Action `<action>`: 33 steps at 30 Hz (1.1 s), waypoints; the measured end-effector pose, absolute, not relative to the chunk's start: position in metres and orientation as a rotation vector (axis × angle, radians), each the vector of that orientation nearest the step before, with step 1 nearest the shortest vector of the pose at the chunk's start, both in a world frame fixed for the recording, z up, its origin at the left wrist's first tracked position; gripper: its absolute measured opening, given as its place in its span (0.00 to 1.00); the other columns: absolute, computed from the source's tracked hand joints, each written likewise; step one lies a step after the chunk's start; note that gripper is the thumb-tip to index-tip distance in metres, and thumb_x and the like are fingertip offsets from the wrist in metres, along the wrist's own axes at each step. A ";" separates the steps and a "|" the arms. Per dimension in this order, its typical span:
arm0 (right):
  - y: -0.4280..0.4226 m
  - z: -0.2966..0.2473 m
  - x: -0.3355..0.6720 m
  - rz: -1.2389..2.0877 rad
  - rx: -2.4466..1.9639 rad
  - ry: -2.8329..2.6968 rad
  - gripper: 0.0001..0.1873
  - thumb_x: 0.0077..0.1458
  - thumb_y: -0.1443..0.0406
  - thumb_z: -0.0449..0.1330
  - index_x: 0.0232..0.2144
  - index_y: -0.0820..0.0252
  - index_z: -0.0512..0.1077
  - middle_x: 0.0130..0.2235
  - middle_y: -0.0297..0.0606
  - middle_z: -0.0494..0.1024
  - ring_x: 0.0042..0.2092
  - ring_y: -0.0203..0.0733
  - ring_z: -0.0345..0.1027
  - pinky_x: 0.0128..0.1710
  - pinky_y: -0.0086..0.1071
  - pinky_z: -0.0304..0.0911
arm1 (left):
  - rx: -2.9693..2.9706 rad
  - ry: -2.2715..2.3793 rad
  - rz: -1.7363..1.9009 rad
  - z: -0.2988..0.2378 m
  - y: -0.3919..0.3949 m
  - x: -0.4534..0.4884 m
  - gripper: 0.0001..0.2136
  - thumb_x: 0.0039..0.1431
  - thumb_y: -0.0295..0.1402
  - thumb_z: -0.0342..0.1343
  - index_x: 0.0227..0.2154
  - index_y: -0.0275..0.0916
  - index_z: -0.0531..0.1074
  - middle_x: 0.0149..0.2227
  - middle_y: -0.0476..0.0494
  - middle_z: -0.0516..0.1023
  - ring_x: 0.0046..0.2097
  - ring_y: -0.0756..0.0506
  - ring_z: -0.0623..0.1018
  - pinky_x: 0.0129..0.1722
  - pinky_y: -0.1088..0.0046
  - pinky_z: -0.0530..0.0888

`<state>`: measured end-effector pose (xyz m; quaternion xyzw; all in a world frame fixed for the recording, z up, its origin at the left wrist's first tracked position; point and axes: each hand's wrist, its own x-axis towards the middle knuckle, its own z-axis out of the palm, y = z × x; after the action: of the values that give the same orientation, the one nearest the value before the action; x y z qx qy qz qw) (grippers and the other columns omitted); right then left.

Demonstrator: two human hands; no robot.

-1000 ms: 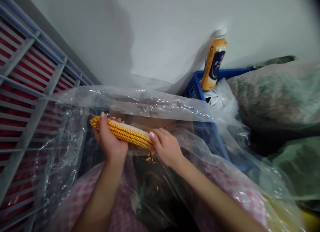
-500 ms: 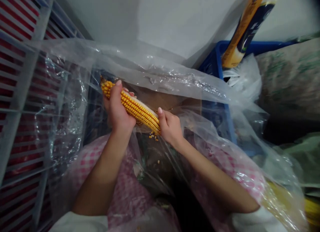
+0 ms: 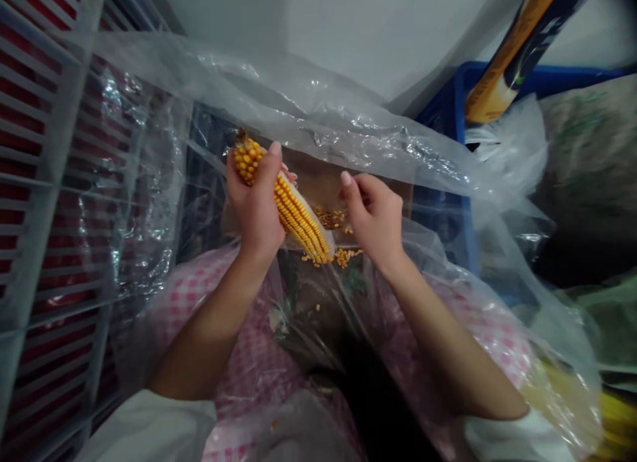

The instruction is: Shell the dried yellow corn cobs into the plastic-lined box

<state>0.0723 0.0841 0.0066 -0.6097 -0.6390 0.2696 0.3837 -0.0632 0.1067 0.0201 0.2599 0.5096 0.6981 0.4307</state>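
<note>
While the left hand (image 3: 256, 213) closes round one dried corn cob (image 3: 294, 206), the cob lies on a slant, tip up and to the left, other end down and to the right! The fingers wrap behind it and the thumb (image 3: 267, 176) presses across the kernels near the tip, so the grip sits on the upper part and the lower part juts out past the hand. And there's the right hand (image 3: 373, 213), just beside the cob but off it, empty, fingers loosely curled and parted from the thumb. Two small clumps of loose kernels (image 3: 346, 256) lie right below the gap between the hands, all of it inside clear plastic sheeting (image 3: 318, 117). Up top, one orange-labelled bottle (image 3: 517, 57) leans over a blue plastic crate (image 3: 448, 110), and pink gingham cloth (image 3: 189, 309) fills the bottom.
</note>
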 end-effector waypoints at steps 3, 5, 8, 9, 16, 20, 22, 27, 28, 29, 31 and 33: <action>0.057 0.032 0.068 1.155 -1.087 -2.083 0.20 0.60 0.56 0.51 0.21 0.60 0.70 0.21 0.29 0.68 0.24 0.30 0.60 0.27 0.25 0.52 | 0.687 1.290 1.753 0.020 0.104 -0.063 0.11 0.49 0.35 0.61 0.28 0.42 0.62 0.23 0.55 0.66 0.23 0.52 0.69 0.25 0.74 0.66; 0.033 0.044 0.059 1.449 -0.685 -2.352 0.13 0.59 0.60 0.53 0.29 0.58 0.73 0.28 0.30 0.75 0.30 0.30 0.66 0.31 0.24 0.55 | 0.711 1.295 1.734 0.019 0.102 -0.062 0.12 0.48 0.38 0.62 0.28 0.42 0.62 0.23 0.54 0.66 0.23 0.52 0.70 0.25 0.73 0.66; -0.004 0.049 0.041 1.480 -0.230 -2.644 0.10 0.58 0.59 0.55 0.40 0.52 0.73 0.33 0.30 0.78 0.33 0.33 0.69 0.26 0.27 0.52 | 0.710 1.285 1.721 0.017 0.100 -0.060 0.14 0.48 0.40 0.62 0.27 0.43 0.61 0.24 0.54 0.65 0.23 0.51 0.71 0.25 0.73 0.67; -0.017 0.048 0.035 1.443 -0.122 -2.721 0.11 0.56 0.59 0.57 0.42 0.51 0.73 0.33 0.31 0.78 0.32 0.34 0.70 0.23 0.28 0.50 | 0.708 1.283 1.706 0.016 0.100 -0.059 0.14 0.47 0.41 0.62 0.27 0.42 0.61 0.25 0.53 0.65 0.24 0.51 0.71 0.26 0.73 0.67; -0.077 0.024 0.009 1.253 0.047 -3.095 0.03 0.52 0.69 0.59 0.30 0.60 0.74 0.26 0.36 0.79 0.27 0.40 0.72 0.19 0.29 0.53 | 0.676 1.247 1.681 0.010 0.100 -0.057 0.14 0.47 0.40 0.62 0.27 0.42 0.61 0.26 0.52 0.65 0.25 0.50 0.72 0.28 0.71 0.67; -0.085 0.015 0.005 1.259 0.043 -3.048 0.06 0.54 0.70 0.57 0.28 0.62 0.75 0.28 0.40 0.80 0.27 0.40 0.73 0.18 0.29 0.57 | 0.666 1.233 1.706 0.011 0.102 -0.058 0.14 0.46 0.39 0.63 0.27 0.42 0.62 0.25 0.53 0.66 0.23 0.51 0.71 0.25 0.73 0.67; -0.089 0.009 0.003 1.230 0.005 -3.017 0.07 0.54 0.70 0.57 0.28 0.64 0.75 0.29 0.42 0.81 0.27 0.41 0.74 0.20 0.30 0.60 | 0.660 1.243 1.707 0.012 0.103 -0.059 0.14 0.46 0.39 0.63 0.27 0.41 0.62 0.24 0.53 0.66 0.23 0.51 0.72 0.23 0.74 0.66; -0.078 0.009 0.002 1.367 -0.036 -3.072 0.08 0.53 0.70 0.56 0.32 0.67 0.76 0.30 0.43 0.81 0.29 0.41 0.74 0.19 0.31 0.57 | 0.595 1.277 1.709 0.017 0.105 -0.061 0.12 0.45 0.38 0.63 0.26 0.42 0.64 0.22 0.54 0.67 0.23 0.51 0.72 0.23 0.75 0.66; -0.068 0.013 0.005 1.411 -0.033 -3.071 0.09 0.52 0.70 0.57 0.34 0.66 0.75 0.30 0.42 0.81 0.29 0.40 0.74 0.18 0.30 0.55 | 0.578 1.287 1.710 0.019 0.105 -0.062 0.12 0.45 0.38 0.63 0.26 0.42 0.64 0.22 0.54 0.67 0.23 0.51 0.72 0.23 0.75 0.67; -0.055 0.017 0.012 1.470 -0.077 -3.049 0.09 0.51 0.68 0.58 0.36 0.64 0.75 0.29 0.39 0.81 0.28 0.39 0.73 0.18 0.30 0.52 | 0.564 1.296 1.702 0.020 0.105 -0.063 0.12 0.44 0.38 0.63 0.25 0.42 0.64 0.22 0.54 0.67 0.23 0.51 0.72 0.23 0.75 0.67; -0.022 0.027 0.031 1.514 -0.246 -2.927 0.11 0.51 0.63 0.59 0.38 0.60 0.74 0.29 0.37 0.81 0.26 0.38 0.71 0.19 0.29 0.51 | 0.536 1.310 1.684 0.024 0.106 -0.065 0.13 0.43 0.38 0.64 0.25 0.42 0.64 0.21 0.54 0.68 0.23 0.51 0.73 0.24 0.75 0.67; 0.016 0.037 0.057 1.578 -0.527 -2.781 0.06 0.51 0.66 0.59 0.33 0.58 0.75 0.29 0.34 0.80 0.28 0.36 0.71 0.23 0.27 0.54 | 0.504 1.328 1.659 0.028 0.107 -0.068 0.13 0.41 0.39 0.64 0.25 0.42 0.64 0.21 0.55 0.68 0.22 0.51 0.72 0.24 0.74 0.67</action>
<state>0.0567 0.0157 0.0370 -0.1623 -0.8571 0.4863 -0.0496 -0.0682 0.1069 0.0278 0.2048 0.5397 0.6741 0.4609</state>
